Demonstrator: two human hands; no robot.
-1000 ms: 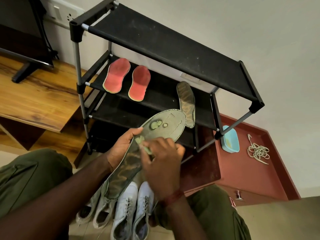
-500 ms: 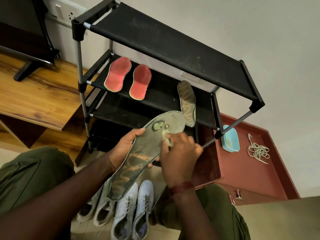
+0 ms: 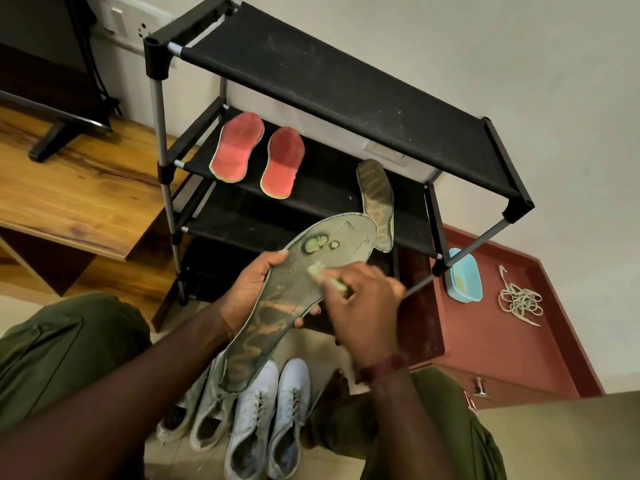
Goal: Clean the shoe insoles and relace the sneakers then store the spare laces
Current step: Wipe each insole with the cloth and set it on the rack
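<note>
Pale wall and a black shoe rack are filling the background. At the centre, the left hand is gripping the camouflage insole from its 9 o'clock edge, thumb on top and fingertips curling out underneath. The right hand, at the 3 o'clock edge, is pinching a pale green wad, cloth or sponge I cannot tell, against the upper surface just below the worn patches. The long axis is running from heel at 7 o'clock, over the white sneakers, to toe at 1 o'clock, so strokes should probably be following that line, with the right hand nearer the forefoot. Farther out, a second camouflage insole is lying on the shelf at 1 o'clock, and the spare laces are sitting on the red-brown counter at 3.
</note>
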